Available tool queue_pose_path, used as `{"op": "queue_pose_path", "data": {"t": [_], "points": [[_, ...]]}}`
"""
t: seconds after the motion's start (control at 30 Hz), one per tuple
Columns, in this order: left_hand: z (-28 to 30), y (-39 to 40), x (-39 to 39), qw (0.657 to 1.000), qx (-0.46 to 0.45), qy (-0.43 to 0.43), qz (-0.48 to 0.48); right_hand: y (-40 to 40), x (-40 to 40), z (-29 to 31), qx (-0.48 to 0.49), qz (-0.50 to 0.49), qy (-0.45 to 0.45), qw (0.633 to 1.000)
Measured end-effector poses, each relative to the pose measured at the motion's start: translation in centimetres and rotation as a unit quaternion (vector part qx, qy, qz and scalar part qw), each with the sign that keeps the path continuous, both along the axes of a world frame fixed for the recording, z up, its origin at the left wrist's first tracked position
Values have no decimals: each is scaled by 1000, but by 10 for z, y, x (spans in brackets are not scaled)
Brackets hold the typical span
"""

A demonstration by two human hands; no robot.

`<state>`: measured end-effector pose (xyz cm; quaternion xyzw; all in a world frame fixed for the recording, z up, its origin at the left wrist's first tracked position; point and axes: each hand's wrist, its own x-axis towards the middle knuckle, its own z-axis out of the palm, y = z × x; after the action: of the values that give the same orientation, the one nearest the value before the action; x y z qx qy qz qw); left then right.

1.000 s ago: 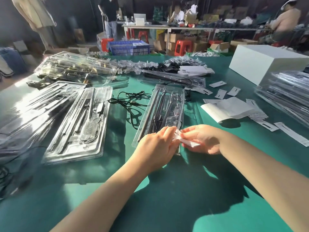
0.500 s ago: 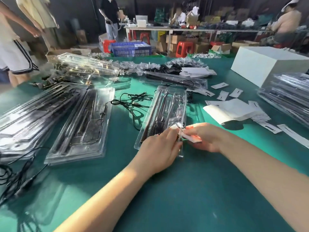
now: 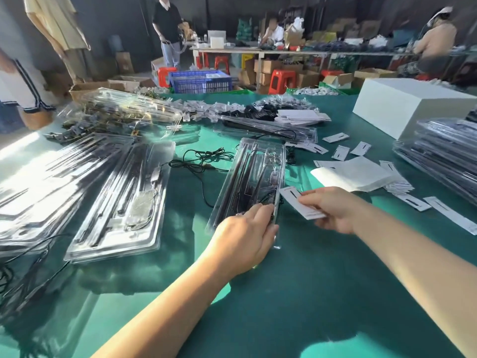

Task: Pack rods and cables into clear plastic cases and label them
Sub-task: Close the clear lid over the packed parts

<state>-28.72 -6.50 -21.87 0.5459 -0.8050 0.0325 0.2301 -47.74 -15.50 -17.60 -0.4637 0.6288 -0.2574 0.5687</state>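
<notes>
We see the clear plastic case point(image 3: 254, 177) lying lengthwise on the green table point(image 3: 296, 293), just left of centre, with dark rods and a thin cable inside it. The left hand point(image 3: 245, 236) rests on the near end of the case, fingers curled over its right edge and gripping it. The right hand point(image 3: 333, 209) sits just right of the case and pinches a white label point(image 3: 300, 202) between thumb and fingers (a dark slot mark runs along the label's far end), its far corner near the case's right edge. A loose black cable point(image 3: 204, 161) lies on the table left of the case, between it and another filled case point(image 3: 124, 202). More white labels point(image 3: 340, 152) are scattered to the right, beside a sheet of white backing paper point(image 3: 353, 173).
</notes>
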Motion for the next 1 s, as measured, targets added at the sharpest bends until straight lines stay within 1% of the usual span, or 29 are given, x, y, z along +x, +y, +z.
{"op": "queue_pose_path", "data": {"t": [0.13, 0.23, 0.33, 0.4, 0.47, 0.63, 0.77, 0.87, 1.0], "points": [[2, 0, -1, 1000, -16, -1, 3, 4, 22, -6, -17, -21, 10, 1000], [2, 0, 0, 1000, -26, 12, 1, 9, 28, -8, -12, -54, -11, 998], [2, 0, 0, 999, -28, 21, 2, 19, 27, -11, -12, -13, -6, 1000], [2, 1, 0, 999, -29, 18, 2, 23, 26, -13, -40, 6, 12, 999], [2, 0, -1, 1000, -31, 4, 1, 20, 25, -13, -63, 2, 13, 998], [2, 0, -1, 1000, -24, 13, 3, 10, 24, -7, -28, 20, 33, 999], [1, 0, 0, 1000, -26, 5, 0, 14, 29, -11, -30, 42, 8, 999], [0, -1, 0, 999, -29, -17, 2, 13, 37, -17, -56, -8, -14, 998], [1, 1, 1, 999, -37, 7, 3, 15, 46, -16, -6, 3, -66, 998]]}}
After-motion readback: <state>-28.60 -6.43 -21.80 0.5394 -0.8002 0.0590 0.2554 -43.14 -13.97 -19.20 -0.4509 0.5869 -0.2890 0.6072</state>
